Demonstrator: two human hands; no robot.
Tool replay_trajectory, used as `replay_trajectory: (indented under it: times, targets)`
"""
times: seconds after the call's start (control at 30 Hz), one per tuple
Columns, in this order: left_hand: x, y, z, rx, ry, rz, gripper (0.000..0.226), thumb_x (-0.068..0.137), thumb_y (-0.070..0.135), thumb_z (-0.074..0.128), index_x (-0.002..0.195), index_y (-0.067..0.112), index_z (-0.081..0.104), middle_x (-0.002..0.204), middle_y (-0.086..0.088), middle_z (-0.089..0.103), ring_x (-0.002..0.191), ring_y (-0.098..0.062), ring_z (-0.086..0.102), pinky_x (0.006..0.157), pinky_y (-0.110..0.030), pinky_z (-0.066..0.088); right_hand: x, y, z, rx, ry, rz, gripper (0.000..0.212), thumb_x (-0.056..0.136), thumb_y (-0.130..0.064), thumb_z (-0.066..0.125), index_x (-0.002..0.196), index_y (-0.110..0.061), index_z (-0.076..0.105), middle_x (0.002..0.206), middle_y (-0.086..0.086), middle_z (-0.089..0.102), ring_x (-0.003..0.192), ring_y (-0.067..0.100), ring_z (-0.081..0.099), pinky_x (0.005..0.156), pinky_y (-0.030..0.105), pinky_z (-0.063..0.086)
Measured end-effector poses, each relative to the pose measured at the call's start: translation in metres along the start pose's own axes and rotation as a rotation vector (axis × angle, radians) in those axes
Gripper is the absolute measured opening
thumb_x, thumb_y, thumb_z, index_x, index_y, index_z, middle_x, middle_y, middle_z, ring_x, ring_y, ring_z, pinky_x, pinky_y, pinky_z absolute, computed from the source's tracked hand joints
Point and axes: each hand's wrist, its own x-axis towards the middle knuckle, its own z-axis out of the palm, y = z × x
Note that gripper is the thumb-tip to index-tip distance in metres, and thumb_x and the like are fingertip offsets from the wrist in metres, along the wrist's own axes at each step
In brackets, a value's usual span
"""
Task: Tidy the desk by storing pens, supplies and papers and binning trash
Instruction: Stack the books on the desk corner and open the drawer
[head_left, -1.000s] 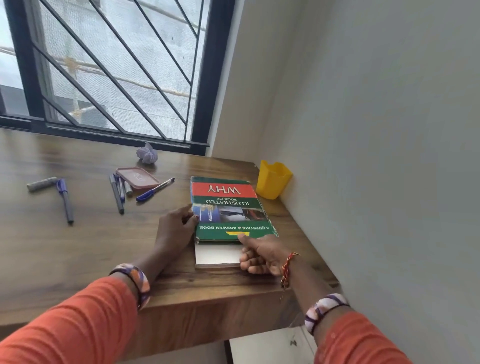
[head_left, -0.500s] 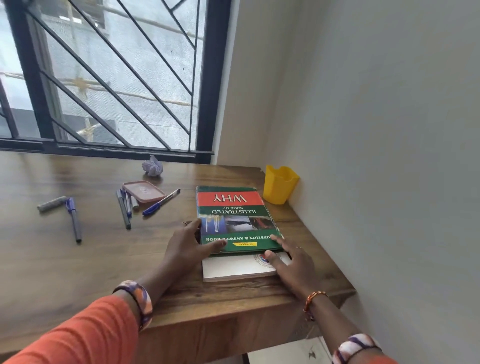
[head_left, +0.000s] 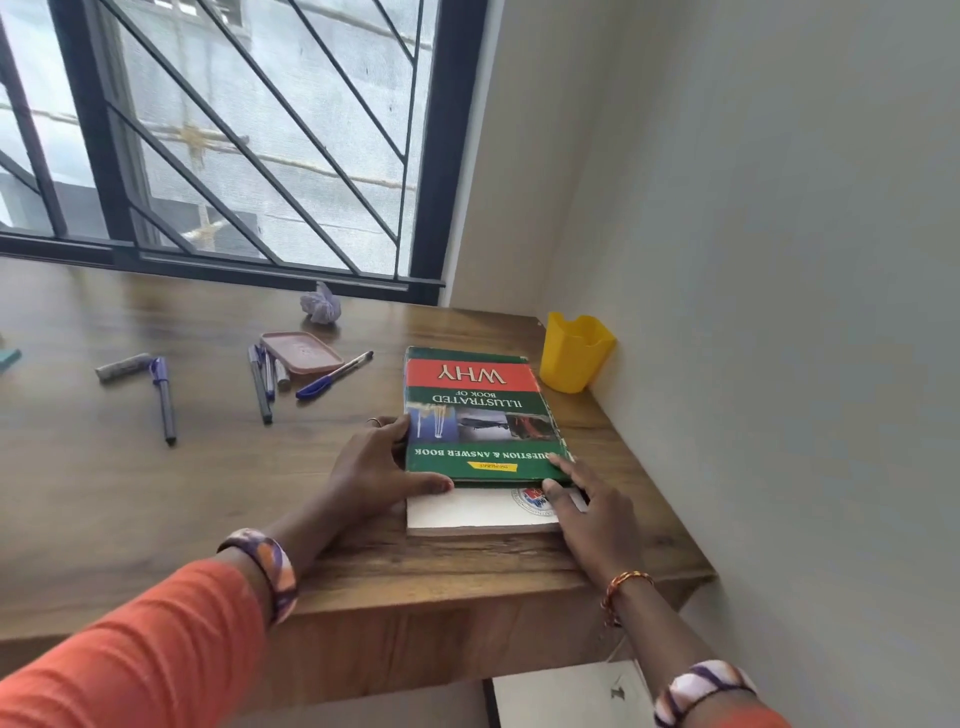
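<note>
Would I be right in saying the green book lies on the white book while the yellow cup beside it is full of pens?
Not quite: the head view shows the yellow cup empty, and the pens lie loose on the desk. The green book does lie on the white book.

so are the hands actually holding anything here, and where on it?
Nothing is lifted. Left hand touches the green book at its near left corner; right hand touches its near right corner. The book lies on a white book.
</note>
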Motion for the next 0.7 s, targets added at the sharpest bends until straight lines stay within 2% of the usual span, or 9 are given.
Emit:
replay_trajectory:
  times: [0.1, 0.23, 0.4, 0.57, 0.7]
  targets:
    - [-0.0012, 0.0029, 0.0005, 0.070, 0.027, 0.022, 0.084, 0.056, 0.033, 0.087, 0.129, 0.005, 0.053, 0.103, 0.007, 0.053, 0.094, -0.008, 0.057, 0.092, -0.023, 0.047, -0.0012, 0.0001, -0.0001, 0.022, 0.013, 0.022, 0.034, 0.087, -0.027, 0.062, 0.120, -0.029, 0.061, 0.123, -0.002, 0.063, 0.107, 0.014, 0.060, 0.078, 0.015, 0.041]
    - [-0.0020, 0.0005, 0.0018, 0.099, 0.033, -0.006, 0.089, 0.054, 0.038, 0.087, 0.129, 0.005, 0.053, 0.115, -0.006, 0.058, 0.104, -0.020, 0.058, 0.096, -0.031, 0.047, -0.0023, 0.0025, 0.0000, 0.052, 0.052, 0.033, 0.034, 0.087, -0.022, 0.062, 0.120, -0.020, 0.062, 0.120, 0.003, 0.065, 0.105, 0.015, 0.061, 0.078, 0.015, 0.042]
    - [-0.0037, 0.0013, 0.0003, 0.093, 0.028, 0.006, 0.085, 0.052, 0.041, 0.087, 0.125, 0.008, 0.057, 0.102, 0.003, 0.057, 0.098, -0.018, 0.061, 0.092, -0.033, 0.051, -0.0029, 0.0043, 0.0007, 0.071, 0.098, 0.051, 0.036, 0.085, -0.019, 0.063, 0.121, -0.014, 0.062, 0.118, 0.005, 0.066, 0.107, 0.017, 0.061, 0.082, 0.019, 0.043]
    - [-0.0059, 0.0027, -0.0001, 0.078, 0.029, 0.017, 0.077, 0.054, 0.039, 0.086, 0.121, 0.012, 0.060, 0.100, 0.005, 0.056, 0.096, -0.016, 0.061, 0.090, -0.030, 0.052, -0.0036, 0.0045, 0.0014, 0.129, 0.145, 0.071, 0.031, 0.087, -0.014, 0.060, 0.118, -0.011, 0.063, 0.117, 0.006, 0.066, 0.107, 0.017, 0.062, 0.084, 0.020, 0.046]
    - [-0.0092, 0.0052, -0.0014, 0.087, 0.022, 0.027, 0.075, 0.054, 0.043, 0.085, 0.118, 0.013, 0.062, 0.103, 0.001, 0.063, 0.094, -0.016, 0.063, 0.087, -0.032, 0.054, -0.0035, 0.0028, 0.0019, 0.135, 0.187, 0.100, 0.027, 0.089, -0.012, 0.057, 0.115, -0.010, 0.064, 0.114, 0.006, 0.068, 0.103, 0.016, 0.062, 0.083, 0.021, 0.046]
